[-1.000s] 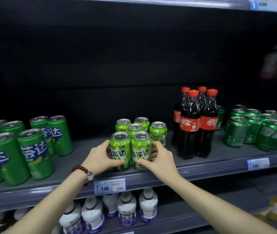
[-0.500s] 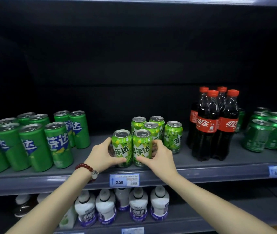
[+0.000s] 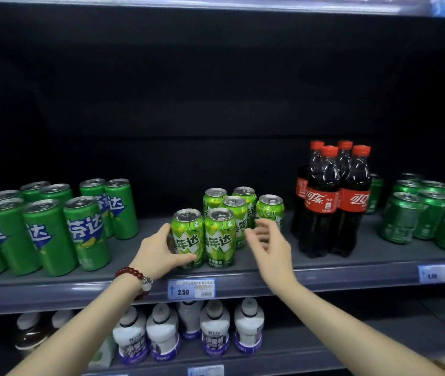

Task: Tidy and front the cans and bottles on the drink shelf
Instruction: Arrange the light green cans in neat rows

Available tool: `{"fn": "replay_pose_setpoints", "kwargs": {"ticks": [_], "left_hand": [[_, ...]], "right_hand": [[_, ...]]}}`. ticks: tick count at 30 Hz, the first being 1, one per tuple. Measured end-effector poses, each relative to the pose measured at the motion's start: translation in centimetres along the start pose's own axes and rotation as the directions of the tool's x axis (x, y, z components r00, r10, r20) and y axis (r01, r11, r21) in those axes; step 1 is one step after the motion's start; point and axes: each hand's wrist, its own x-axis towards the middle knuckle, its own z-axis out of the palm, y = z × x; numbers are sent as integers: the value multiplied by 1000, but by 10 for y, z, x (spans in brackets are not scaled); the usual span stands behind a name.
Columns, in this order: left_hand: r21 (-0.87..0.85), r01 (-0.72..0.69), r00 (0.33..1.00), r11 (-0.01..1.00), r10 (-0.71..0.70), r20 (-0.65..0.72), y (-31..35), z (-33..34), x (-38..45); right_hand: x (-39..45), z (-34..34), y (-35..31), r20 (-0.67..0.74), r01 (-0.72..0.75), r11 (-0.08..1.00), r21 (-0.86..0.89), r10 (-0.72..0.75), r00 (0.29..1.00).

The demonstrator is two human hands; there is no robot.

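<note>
change: half a second ago both hands cupped the front pair of lime cans; now the right hand [image 3: 268, 244] has come off and hangs just right of them, and the view has swung a little left.
tall green cans [image 3: 53, 223]: far left on the drink shelf [image 3: 324, 278], upright, labels facing out, front row close to the shelf lip.
left hand [image 3: 161, 251]: curled round the left side of the front-left lime can [image 3: 188, 237], thumb across its lower front, fingers hidden behind it; it has hold of that can.
front-right lime can [image 3: 220, 237]: touching its neighbour, upright, label forward, near the lip above the price tag [image 3: 191, 288].
rear lime cans [image 3: 243, 210]: four more, set back and to the right, staggered, not in line with the front pair.
right hand state: fingers spread and slightly blurred, gripping nothing.
key relation: the rear lime cans stand just beyond and partly behind the right hand's fingertips, axes vertical; the right hand is nearer, so the next pull forward is likely its job.
cola bottles [image 3: 332, 202]: upright to the right, apart from the hands.
stubby green cans [image 3: 419, 215]: far right, bunched.
</note>
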Motion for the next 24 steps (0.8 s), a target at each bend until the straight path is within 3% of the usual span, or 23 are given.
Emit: {"fn": "replay_pose_setpoints", "kwargs": {"ticks": [2,4,11,15,24], "left_hand": [[3,3,1000,1000,-3,6,1,-1,0],[8,0,1000,1000,0,11,1,-1,0],[34,-12,1000,999,13,-12,1,2,-2],[36,5,1000,999,-5,-4,2,2,-1],[51,0,1000,999,0,-2,1,3,1]], "right_hand": [[12,-15,4,-181,-16,1000,-27,10,984],[25,-26,6,-248,-46,993,-106,18,969],[54,-21,3,-122,-92,980,-176,71,990],[57,-22,5,-158,-103,981,-164,77,984],[30,-32,-2,-78,-19,991,-132,9,997]]}}
